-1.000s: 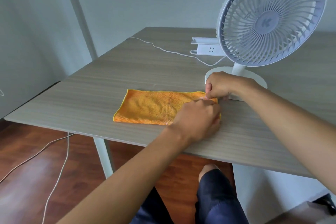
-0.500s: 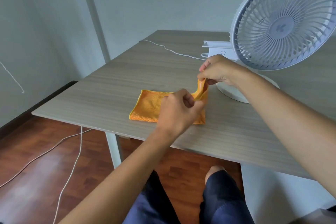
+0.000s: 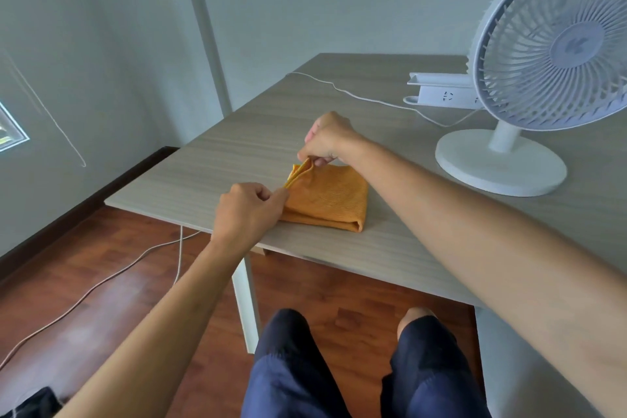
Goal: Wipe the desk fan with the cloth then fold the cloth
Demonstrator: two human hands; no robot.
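Observation:
An orange cloth (image 3: 330, 197) lies doubled over on the wooden desk (image 3: 390, 248), its fold at the right and its open edges at the left. My left hand (image 3: 249, 210) pinches the near left corner. My right hand (image 3: 327, 141) pinches the far left corner, slightly raised off the desk. The white desk fan (image 3: 556, 54) stands upright on its round base (image 3: 498, 168) to the right of the cloth, a short gap away.
A white power strip (image 3: 441, 97) lies behind the fan, with a white cable (image 3: 356, 95) running across the desk's far part. More cables trail over the wood floor at the left. My knees sit below the desk's front edge.
Both hands lifted the cloth's right end and carried it leftward over the rest, so the cloth went from a long strip to a doubled square. The camera view also shifted left.

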